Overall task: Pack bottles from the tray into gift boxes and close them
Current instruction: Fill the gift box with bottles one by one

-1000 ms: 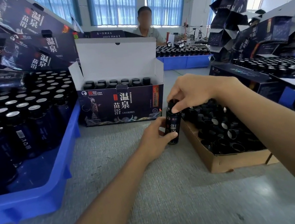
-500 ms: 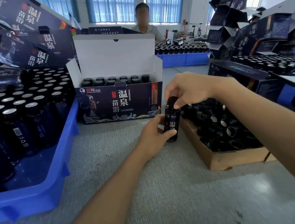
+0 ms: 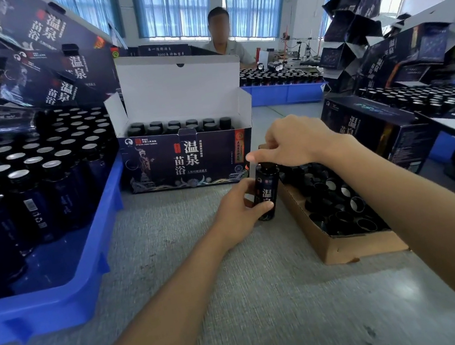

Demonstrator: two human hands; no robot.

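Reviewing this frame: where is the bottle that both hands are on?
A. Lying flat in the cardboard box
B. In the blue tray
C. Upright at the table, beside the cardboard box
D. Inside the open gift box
C: the left hand grips the bottle upright at the table, the right hand on its top, next to the cardboard box.

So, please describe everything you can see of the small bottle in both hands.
The bottle is small, dark and glossy, with white characters and a red mark on its label. It stands upright, apparently on the grey table, beside the cardboard box. The left hand grips its body; the right hand pinches its top.
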